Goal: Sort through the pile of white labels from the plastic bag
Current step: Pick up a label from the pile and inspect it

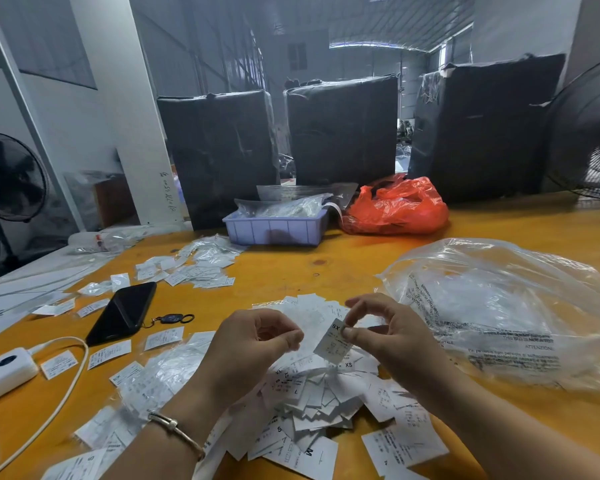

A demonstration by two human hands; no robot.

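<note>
Bare forearms, no sleeves. Left hand: thin metal bangle at wrist. Right hand: nothing worn.

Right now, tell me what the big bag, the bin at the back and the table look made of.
Bag: thin clear plastic film, glossy, crinkled, printed. Bin: stiff lilac plastic, matte, ribbed walls. Table: probably wood, with orange glossy coating; a knot shows.

Two hands are at lower centre, the left hand and the right hand; one label is pinched in the right. The white labels in the pile are too many to count. One clear plastic bag lies at right. One phone, one lilac tray, one orange bag, three black-wrapped bundles, two fans.
</note>
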